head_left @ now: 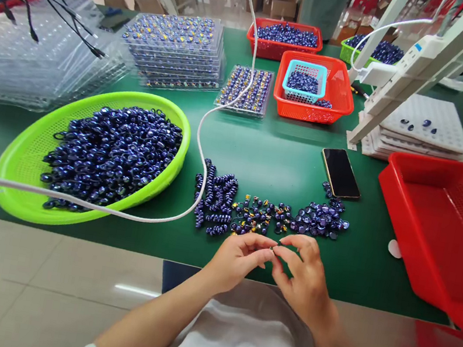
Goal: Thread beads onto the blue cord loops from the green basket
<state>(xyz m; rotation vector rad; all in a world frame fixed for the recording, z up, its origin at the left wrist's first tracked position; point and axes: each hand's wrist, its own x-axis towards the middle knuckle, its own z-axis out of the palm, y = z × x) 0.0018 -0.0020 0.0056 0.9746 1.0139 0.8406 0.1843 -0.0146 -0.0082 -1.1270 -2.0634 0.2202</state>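
My left hand and my right hand meet fingertip to fingertip over the table's near edge. Both are closed in a pinch on one small dark piece, mostly hidden by the fingers; its kind I cannot make out. Just beyond my fingers lie dark blue pieces with gold parts. To their right sits a heap of loose shiny blue caps. Stacked rows of dark blue rings lie to the left. A green oval basket holds a big pile of blue pieces with dark loops.
A white cable crosses the green table. A phone and red tray are at right. Behind stand filled clear trays, a smaller tray, an orange basket and a metal post.
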